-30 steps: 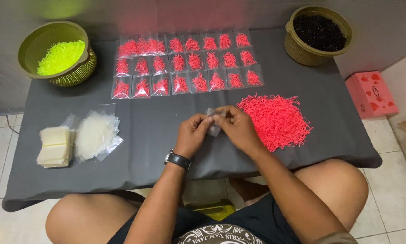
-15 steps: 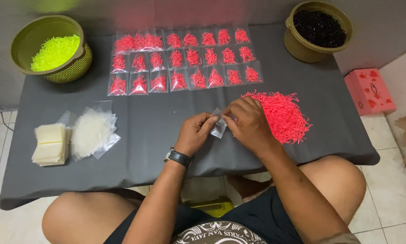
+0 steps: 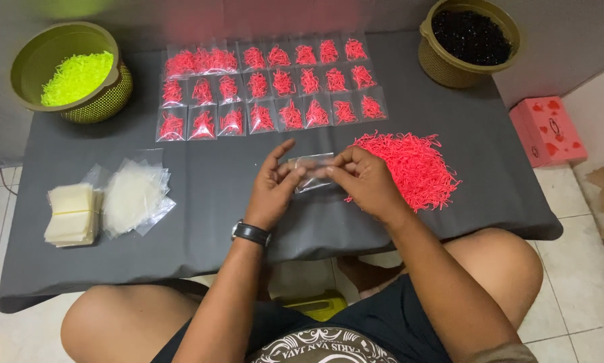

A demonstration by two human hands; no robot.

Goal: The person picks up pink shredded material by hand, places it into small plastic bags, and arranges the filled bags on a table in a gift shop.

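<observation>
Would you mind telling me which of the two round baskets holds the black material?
The basket at the far right corner of the table; its contents are black, while the other basket at the far left holds bright yellow-green shreds.

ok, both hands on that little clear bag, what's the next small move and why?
Probably the right hand reaches into the red pile beside it for a pinch. The clear bag held between it and the left hand looks empty, while the rows of bags behind it already hold red bits.

Your hands point(image 3: 319, 176) cover both ends of the clear bag point(image 3: 313, 166); its contents are unreadable. The black-filled pot point(image 3: 469, 42) is cut off at the top edge.
</observation>
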